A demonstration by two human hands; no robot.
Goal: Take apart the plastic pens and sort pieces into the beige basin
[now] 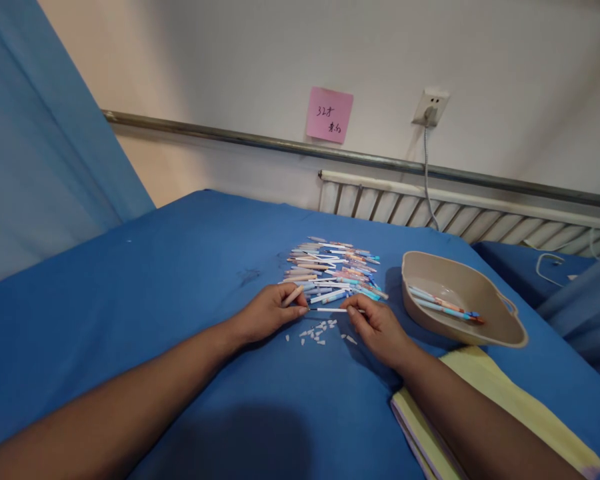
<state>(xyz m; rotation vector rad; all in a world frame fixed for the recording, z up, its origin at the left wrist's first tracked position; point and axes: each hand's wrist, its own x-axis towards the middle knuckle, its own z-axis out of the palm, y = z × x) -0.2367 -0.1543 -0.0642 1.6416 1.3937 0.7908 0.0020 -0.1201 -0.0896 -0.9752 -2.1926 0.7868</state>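
Both hands rest on the blue table: the left hand pinches a pale pen barrel, and the right hand grips a thin white refill, beside the pen pile, the tan basin and white caps.

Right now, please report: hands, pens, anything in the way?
Left hand and right hand pinch one thin white pen between them. Pen pile just behind. Small white caps under hands. Beige tray to the right.
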